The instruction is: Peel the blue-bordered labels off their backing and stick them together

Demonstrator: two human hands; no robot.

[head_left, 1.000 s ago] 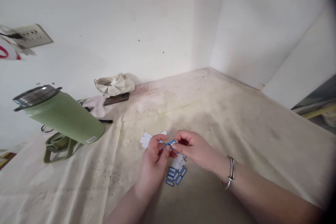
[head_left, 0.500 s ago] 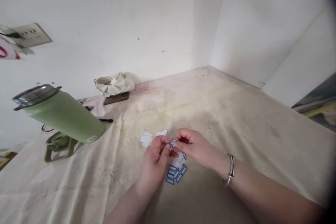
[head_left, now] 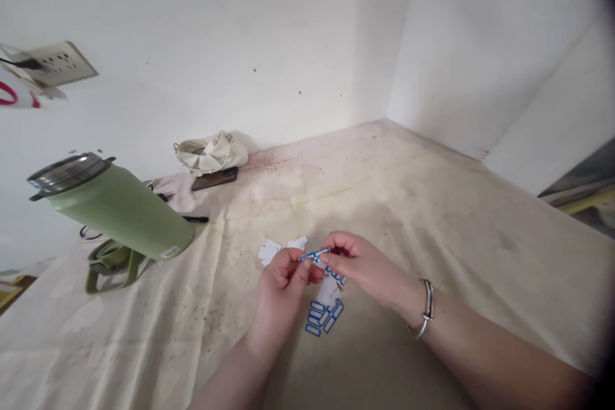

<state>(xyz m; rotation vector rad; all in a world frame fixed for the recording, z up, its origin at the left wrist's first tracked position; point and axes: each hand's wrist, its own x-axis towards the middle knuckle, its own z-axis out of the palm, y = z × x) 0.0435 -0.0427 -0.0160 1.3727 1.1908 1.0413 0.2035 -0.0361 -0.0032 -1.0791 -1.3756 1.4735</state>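
Between my two hands is a small white label with a blue border (head_left: 314, 255), pinched at both ends. My left hand (head_left: 283, 278) grips its left end between thumb and fingertips. At the other end, the thumb and forefinger of my right hand (head_left: 353, 262) are closed on it; a bangle circles that wrist. Just below lie several blue-edged labels (head_left: 323, 317) on the cloth, with a white paper piece (head_left: 329, 291) partly over them. More labels show under my right hand. White paper slips (head_left: 269, 251) rest beyond my left hand.
A green tumbler (head_left: 120, 208) stands at the left, with its green lid (head_left: 113, 262) beside it. Farther back are a black pen (head_left: 195, 219), a phone (head_left: 214, 179) and a white pouch (head_left: 211, 152) against the wall. A wrinkled cream cloth (head_left: 408, 192) covers the table.
The held label has turned and now shows as a longer blue-edged strip between my fingers. My hands have shifted only slightly, and more labels show below my right hand.
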